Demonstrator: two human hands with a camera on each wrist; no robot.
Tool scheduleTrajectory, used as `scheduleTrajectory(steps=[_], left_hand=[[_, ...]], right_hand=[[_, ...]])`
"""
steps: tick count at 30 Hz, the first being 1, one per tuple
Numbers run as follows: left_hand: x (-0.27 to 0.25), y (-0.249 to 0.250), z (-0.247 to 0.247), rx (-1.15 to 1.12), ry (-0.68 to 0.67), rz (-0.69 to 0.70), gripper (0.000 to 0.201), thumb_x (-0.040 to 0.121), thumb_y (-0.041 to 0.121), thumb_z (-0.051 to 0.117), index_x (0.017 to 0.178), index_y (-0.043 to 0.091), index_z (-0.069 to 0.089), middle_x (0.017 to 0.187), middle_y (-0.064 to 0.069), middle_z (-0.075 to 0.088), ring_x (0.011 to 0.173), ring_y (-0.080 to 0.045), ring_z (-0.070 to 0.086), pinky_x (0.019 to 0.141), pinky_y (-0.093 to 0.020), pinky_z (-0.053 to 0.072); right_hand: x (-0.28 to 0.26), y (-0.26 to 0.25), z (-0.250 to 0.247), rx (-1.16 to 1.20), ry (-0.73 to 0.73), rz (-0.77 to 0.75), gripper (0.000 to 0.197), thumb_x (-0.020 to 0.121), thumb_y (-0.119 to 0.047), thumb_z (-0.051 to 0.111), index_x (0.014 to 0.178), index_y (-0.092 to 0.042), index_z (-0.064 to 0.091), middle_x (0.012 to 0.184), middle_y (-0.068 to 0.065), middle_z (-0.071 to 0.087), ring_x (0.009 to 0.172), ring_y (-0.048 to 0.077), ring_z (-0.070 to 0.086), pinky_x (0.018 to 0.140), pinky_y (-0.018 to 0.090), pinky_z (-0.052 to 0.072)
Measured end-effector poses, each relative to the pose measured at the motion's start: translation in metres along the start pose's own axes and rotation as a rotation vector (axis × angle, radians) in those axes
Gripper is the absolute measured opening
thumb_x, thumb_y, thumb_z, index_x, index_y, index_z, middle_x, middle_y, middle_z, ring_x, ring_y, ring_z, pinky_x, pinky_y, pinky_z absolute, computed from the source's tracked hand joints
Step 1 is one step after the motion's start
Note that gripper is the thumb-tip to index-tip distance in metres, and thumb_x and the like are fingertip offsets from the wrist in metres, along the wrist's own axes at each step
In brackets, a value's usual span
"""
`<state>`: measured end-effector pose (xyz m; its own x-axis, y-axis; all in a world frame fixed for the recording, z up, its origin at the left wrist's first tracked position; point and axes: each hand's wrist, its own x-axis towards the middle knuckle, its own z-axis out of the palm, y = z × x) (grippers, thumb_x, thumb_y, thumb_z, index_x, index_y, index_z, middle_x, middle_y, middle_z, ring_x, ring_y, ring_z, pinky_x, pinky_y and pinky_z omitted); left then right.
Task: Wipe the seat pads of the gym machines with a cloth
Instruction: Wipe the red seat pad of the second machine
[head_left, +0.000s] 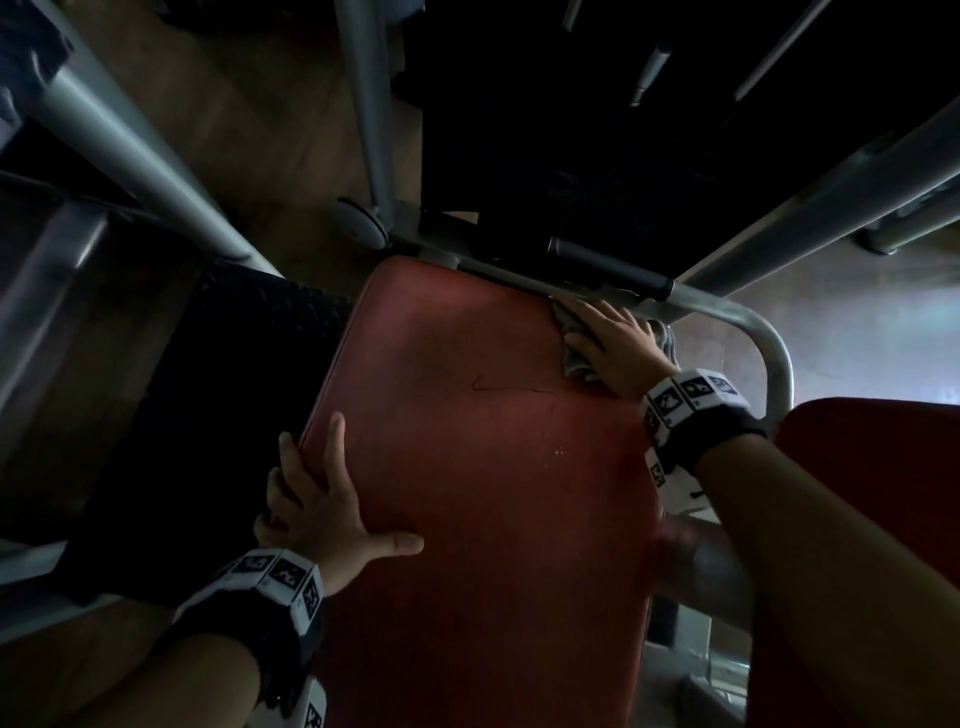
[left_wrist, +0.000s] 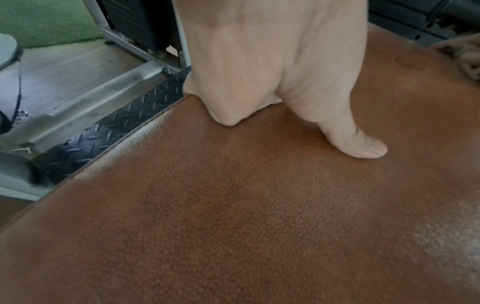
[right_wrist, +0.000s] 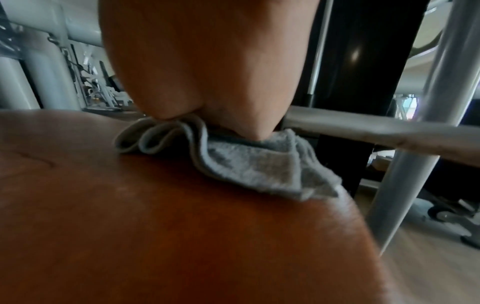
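On the far right corner of the red seat pad (head_left: 467, 467) I see my right hand (head_left: 615, 345) lying flat on the grey cloth (head_left: 571, 358), fingers straight and spread, pressing it onto the pad without curling round it. From the right wrist view the cloth (right_wrist: 249, 164) is bunched into folds under the palm, one frayed corner reaching the pad's right edge, and the hand (right_wrist: 207, 61) sits on top of it. Just beyond the cloth runs a grey metal bar (head_left: 727, 312) of the machine frame, bending down at the right; a dark padded handle (head_left: 608, 265) lies just behind it.

My left hand (head_left: 322, 499) rests on the near left edge of the pad. Its thumb points right across the top surface, and its fingers reach out along and over the left edge; they look straight rather than clenched, holding nothing. The left wrist view shows the hand (left_wrist: 259, 61) with the thumb tip (left_wrist: 363, 148) touching the grained surface of the pad (left_wrist: 233, 205). Left of the pad, lower down, lies a black tread plate (left_wrist: 109, 127), with grey frame tubes (head_left: 135, 140) slanting above it. A thin dark crease (head_left: 498, 388) marks the pad between my hands.
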<state>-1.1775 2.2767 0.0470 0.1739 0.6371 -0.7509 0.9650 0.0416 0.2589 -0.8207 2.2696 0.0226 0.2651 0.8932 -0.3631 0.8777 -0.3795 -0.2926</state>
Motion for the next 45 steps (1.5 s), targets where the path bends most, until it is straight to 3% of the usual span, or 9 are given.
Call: scheduleTrajectory(steps=[6,10,14,19,22,27,34,39,45], left_hand=[[0.001,0.000,0.002,-0.010,0.010,-0.004,0.156,0.039,0.074,0.080,0.121,0.051,-0.051,0.146,-0.011,-0.044,0.144,-0.041,-0.011,0.111,-0.064,0.017],[0.001,-0.001,0.002,-0.018,0.001,0.004,0.155,0.041,0.074,0.080,0.121,0.051,-0.051,0.146,-0.010,-0.046,0.144,-0.042,-0.012,0.112,-0.065,0.015],[0.001,-0.003,0.003,-0.025,-0.003,0.007,0.155,0.041,0.075,0.079,0.122,0.051,-0.050,0.146,-0.010,-0.046,0.144,-0.042,-0.012,0.112,-0.065,0.014],[0.002,-0.001,0.003,-0.009,0.006,-0.014,0.155,0.041,0.076,0.078,0.121,0.049,-0.052,0.146,-0.012,-0.045,0.144,-0.042,-0.010,0.112,-0.064,0.016],[0.003,-0.001,0.004,0.007,0.016,-0.026,0.156,0.039,0.077,0.077,0.121,0.048,-0.053,0.146,-0.013,-0.044,0.145,-0.041,-0.009,0.111,-0.064,0.017],[0.005,-0.001,0.005,0.004,0.010,-0.033,0.156,0.040,0.077,0.077,0.121,0.047,-0.053,0.147,-0.012,-0.044,0.145,-0.041,-0.010,0.111,-0.064,0.015],[0.006,-0.005,0.007,-0.028,0.005,-0.017,0.155,0.043,0.074,0.079,0.122,0.049,-0.052,0.145,-0.010,-0.047,0.145,-0.040,-0.014,0.112,-0.065,0.011],[0.006,-0.005,0.007,-0.028,0.005,-0.019,0.154,0.044,0.073,0.079,0.122,0.049,-0.052,0.144,-0.011,-0.047,0.145,-0.040,-0.013,0.112,-0.065,0.011],[0.006,-0.006,0.006,-0.037,0.004,-0.006,0.153,0.046,0.074,0.078,0.123,0.048,-0.051,0.144,-0.012,-0.047,0.144,-0.040,-0.014,0.112,-0.065,0.012]], right_hand=[[-0.009,0.029,-0.004,-0.034,-0.043,0.140,0.051,0.095,-0.060,0.032,0.145,-0.053,0.021,0.155,-0.005,0.027,0.142,0.028,0.023,0.115,0.048,0.015],[0.001,0.011,0.004,-0.055,-0.065,0.120,0.049,0.095,-0.063,0.025,0.142,-0.059,0.013,0.155,-0.012,0.025,0.141,0.031,0.023,0.111,0.058,0.017],[0.005,0.010,-0.001,-0.038,-0.055,-0.007,0.052,0.096,-0.056,0.035,0.144,-0.057,0.013,0.153,-0.012,0.030,0.141,0.023,0.027,0.112,0.051,0.024],[0.009,0.031,-0.004,0.183,0.000,0.001,0.049,0.094,-0.046,0.051,0.141,-0.046,0.039,0.145,-0.009,0.046,0.134,0.015,0.041,0.111,0.042,0.034],[0.024,0.006,-0.001,0.161,-0.038,-0.054,0.052,0.091,-0.053,0.048,0.141,-0.050,0.034,0.145,-0.010,0.047,0.134,0.015,0.042,0.111,0.044,0.035],[0.055,-0.054,-0.001,0.053,-0.095,-0.154,0.057,0.096,-0.043,0.049,0.147,-0.043,0.026,0.151,-0.003,0.038,0.137,0.022,0.036,0.113,0.043,0.030],[0.046,-0.038,-0.008,0.129,-0.126,-0.138,0.055,0.097,-0.033,0.052,0.148,-0.035,0.031,0.148,-0.001,0.043,0.134,0.018,0.040,0.107,0.026,0.027],[0.055,-0.053,0.007,0.097,-0.076,-0.102,0.055,0.095,-0.044,0.048,0.145,-0.048,0.025,0.148,-0.006,0.042,0.135,0.019,0.040,0.111,0.047,0.031],[0.050,-0.041,0.003,0.157,-0.078,-0.053,0.052,0.095,-0.039,0.052,0.144,-0.044,0.034,0.143,-0.003,0.047,0.131,0.018,0.044,0.110,0.038,0.035]])
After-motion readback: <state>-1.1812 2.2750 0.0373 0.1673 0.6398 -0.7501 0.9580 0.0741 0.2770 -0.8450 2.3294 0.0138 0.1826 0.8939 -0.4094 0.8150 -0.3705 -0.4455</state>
